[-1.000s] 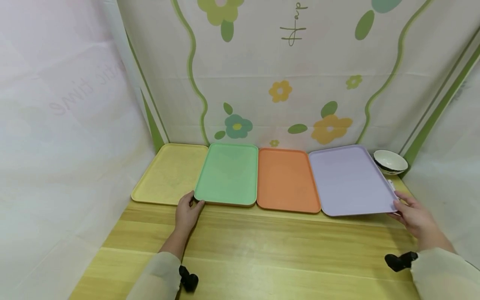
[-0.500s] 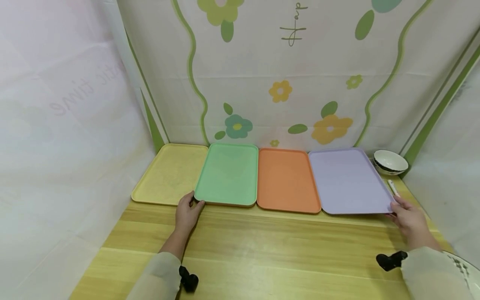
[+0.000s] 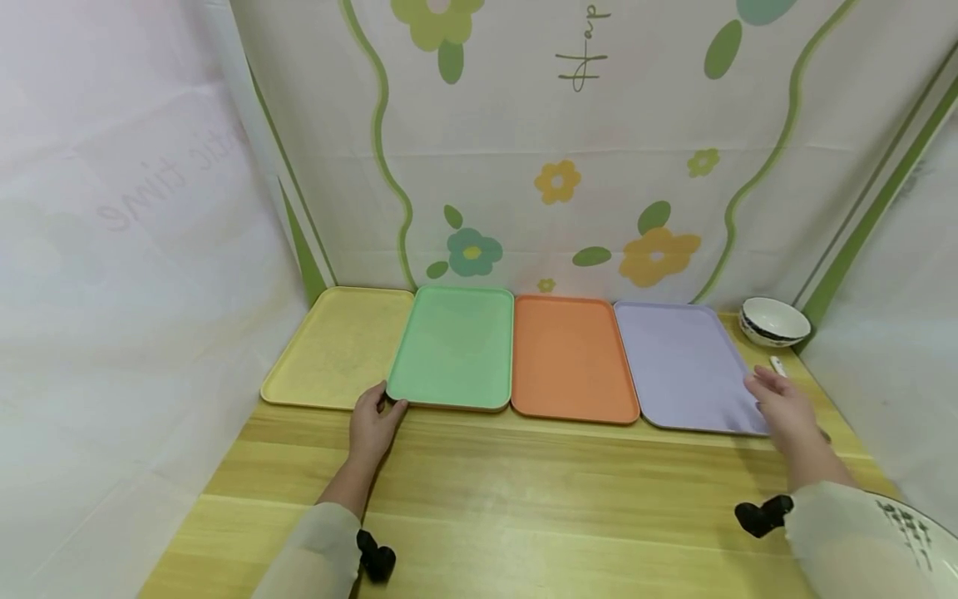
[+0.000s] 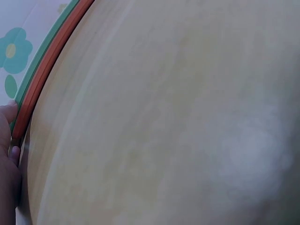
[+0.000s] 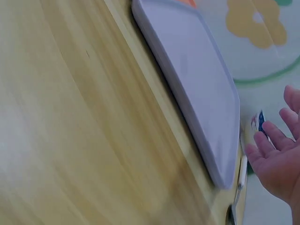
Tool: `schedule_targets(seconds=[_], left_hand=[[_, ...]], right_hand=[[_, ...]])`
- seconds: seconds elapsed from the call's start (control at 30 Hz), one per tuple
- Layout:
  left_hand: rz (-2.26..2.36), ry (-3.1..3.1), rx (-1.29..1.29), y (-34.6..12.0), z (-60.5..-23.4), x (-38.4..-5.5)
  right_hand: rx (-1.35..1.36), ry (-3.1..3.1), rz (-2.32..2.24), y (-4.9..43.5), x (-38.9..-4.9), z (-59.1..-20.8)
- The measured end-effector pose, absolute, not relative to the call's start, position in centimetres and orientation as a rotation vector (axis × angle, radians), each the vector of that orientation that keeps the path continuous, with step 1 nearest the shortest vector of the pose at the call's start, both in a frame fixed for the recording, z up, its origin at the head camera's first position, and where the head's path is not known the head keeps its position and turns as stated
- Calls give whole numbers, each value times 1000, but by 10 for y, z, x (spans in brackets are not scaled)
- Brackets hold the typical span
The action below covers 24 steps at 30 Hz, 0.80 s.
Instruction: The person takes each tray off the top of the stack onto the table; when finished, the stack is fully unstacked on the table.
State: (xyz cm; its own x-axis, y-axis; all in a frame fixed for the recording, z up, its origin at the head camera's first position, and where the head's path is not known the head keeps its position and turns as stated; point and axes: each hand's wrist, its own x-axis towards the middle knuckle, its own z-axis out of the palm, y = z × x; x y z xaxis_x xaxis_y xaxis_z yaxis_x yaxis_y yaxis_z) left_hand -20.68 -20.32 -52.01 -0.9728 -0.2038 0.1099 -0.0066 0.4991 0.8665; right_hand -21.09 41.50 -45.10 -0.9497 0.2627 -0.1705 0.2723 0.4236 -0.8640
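My left hand (image 3: 374, 424) grips the front left corner of the green tray (image 3: 452, 349), thumb at the front edge. An orange rim (image 4: 44, 70) shows under the green one in the left wrist view. Off the right side of the lavender tray (image 3: 684, 366), my right hand (image 3: 786, 412) is raised with its fingers extended and holds nothing. The lavender tray lies flat on the table. An orange tray (image 3: 575, 358) sits between the green and lavender ones, and a yellow tray (image 3: 337, 345) is at the far left.
White patterned bowls (image 3: 774, 323) stand in the back right corner. A spoon (image 5: 242, 173) with a white handle lies right of the lavender tray. A large white dish (image 3: 916, 532) is partly hidden by the right sleeve. Fabric walls bound the wooden table (image 3: 561, 516).
The right hand has let go of the lavender tray and moved left and up. The tray has come down level. The left hand has stayed at the green tray's corner.
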Motion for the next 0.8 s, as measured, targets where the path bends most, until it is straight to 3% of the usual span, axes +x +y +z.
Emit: schedule_targets(seconds=[0.2,0.8], left_hand=[[-1472,-2557,186,-204,-519,-207],[-1476,-2559,187,-204,-519,-207]], right_hand=[[297,2649,-1672,368,-223,-445],[188,2361,-1815,224,-251,-463]])
